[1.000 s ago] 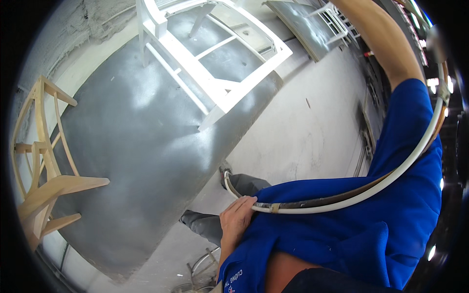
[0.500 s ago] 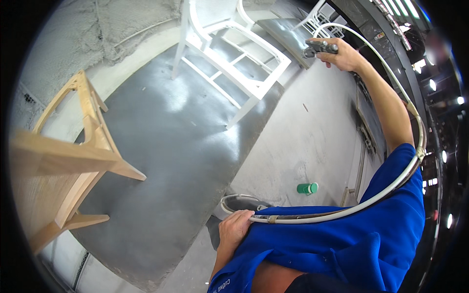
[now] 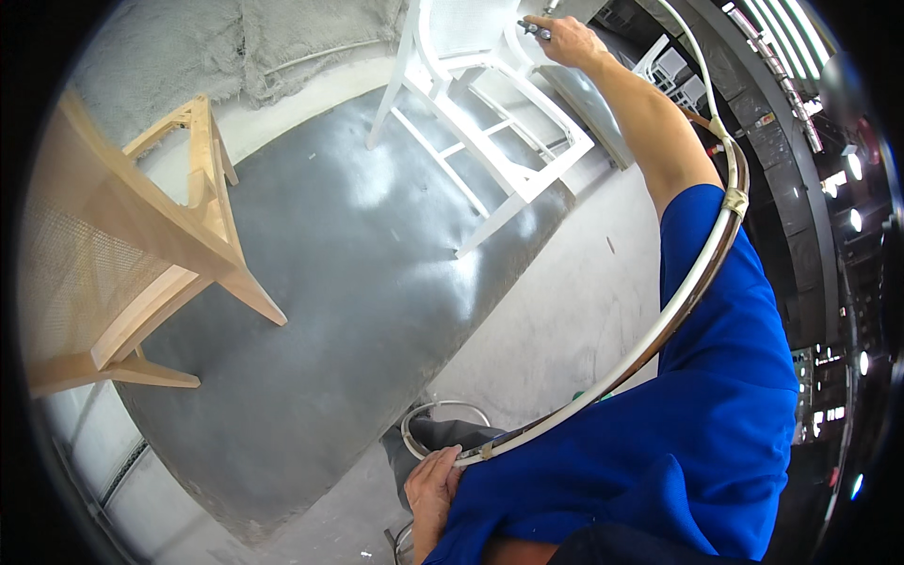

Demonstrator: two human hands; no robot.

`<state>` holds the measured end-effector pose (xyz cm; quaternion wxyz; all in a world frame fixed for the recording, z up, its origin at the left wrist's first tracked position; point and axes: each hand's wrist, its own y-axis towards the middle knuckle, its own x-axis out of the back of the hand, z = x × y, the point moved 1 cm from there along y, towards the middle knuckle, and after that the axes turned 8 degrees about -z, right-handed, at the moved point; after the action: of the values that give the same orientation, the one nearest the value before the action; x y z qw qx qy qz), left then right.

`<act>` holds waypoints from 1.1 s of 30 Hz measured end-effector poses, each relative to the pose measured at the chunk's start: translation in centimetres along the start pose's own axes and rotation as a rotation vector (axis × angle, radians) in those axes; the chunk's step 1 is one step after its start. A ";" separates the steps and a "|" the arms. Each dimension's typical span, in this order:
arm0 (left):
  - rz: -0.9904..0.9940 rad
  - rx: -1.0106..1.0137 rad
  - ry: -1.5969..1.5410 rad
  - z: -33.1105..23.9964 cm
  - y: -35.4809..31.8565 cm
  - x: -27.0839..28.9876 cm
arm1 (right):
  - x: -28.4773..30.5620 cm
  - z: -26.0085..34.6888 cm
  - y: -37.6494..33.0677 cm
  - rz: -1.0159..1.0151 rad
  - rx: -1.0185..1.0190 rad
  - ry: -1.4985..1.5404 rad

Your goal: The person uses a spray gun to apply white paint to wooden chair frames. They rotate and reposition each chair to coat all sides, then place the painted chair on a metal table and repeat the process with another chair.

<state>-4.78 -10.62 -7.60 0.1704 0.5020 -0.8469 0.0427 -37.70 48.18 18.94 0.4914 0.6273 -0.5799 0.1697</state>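
Note:
My right hand [image 3: 573,43], its arm stretched out at the upper right, is closed around a spray gun [image 3: 535,30]. Just in front of the gun is the back of a white chair [image 3: 532,181], its slim legs on a grey board [image 3: 320,386]. A pale hose [image 3: 650,334] with a dark line taped along it arcs past my right arm and across my blue shirt. Down by my waist, my left hand [image 3: 433,485] is closed on that hose.
An unpainted wooden chair [image 3: 169,250] with a woven panel stands on the board's left side. More white chairs [image 3: 664,66] show at the far right. Behind the board rises a grey, rough wall [image 3: 207,56]. A looped hose [image 3: 452,405] hangs near my legs.
My right hand has swung left and farther away with the spray gun, up to the white chair's back. The hose has shifted with it and now mostly hides the green bottle on the floor.

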 end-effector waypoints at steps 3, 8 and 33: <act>-0.019 -0.022 0.015 -0.9 0.3 -0.3 | 2.2 -1.8 0.9 0.010 -0.057 -0.036; 0.014 0.049 -0.048 -2.1 0.3 -0.7 | 4.7 -3.7 -0.4 -0.036 0.063 -0.059; -0.916 0.541 -0.277 34.4 7.5 35.9 | 16.3 18.8 -36.5 0.050 -0.195 0.393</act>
<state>-35.45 -45.33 -27.25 -0.0766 0.8460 -0.5151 0.1139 -7.39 18.13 7.75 0.6489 0.5169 -0.5022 0.2439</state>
